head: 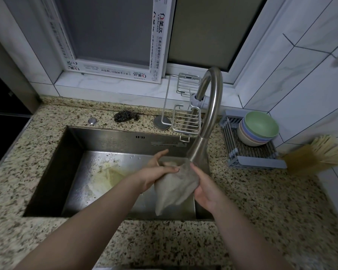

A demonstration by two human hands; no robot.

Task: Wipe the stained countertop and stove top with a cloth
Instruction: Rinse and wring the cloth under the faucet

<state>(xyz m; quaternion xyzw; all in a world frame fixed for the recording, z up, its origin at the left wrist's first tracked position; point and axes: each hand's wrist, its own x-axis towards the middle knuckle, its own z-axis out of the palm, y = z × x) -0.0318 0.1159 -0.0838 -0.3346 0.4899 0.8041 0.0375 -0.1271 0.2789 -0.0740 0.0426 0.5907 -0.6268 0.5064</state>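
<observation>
The grey cloth (176, 184) hung over the steel sink (105, 141), bunched just under the faucet (209, 117) spout, most likely so it could be wetted or rinsed there with the drips kept off the speckled desk (271, 201). The left hand (154, 172) gripped its upper part, fingers curled round the fabric, while the right hand (205, 188) held its right edge, though whether water was running was hard to tell. Beyond them a dark scouring ball (125, 116) lay behind the sink, and stacked bowls (259, 128) sat on a drying rack (248, 149).
</observation>
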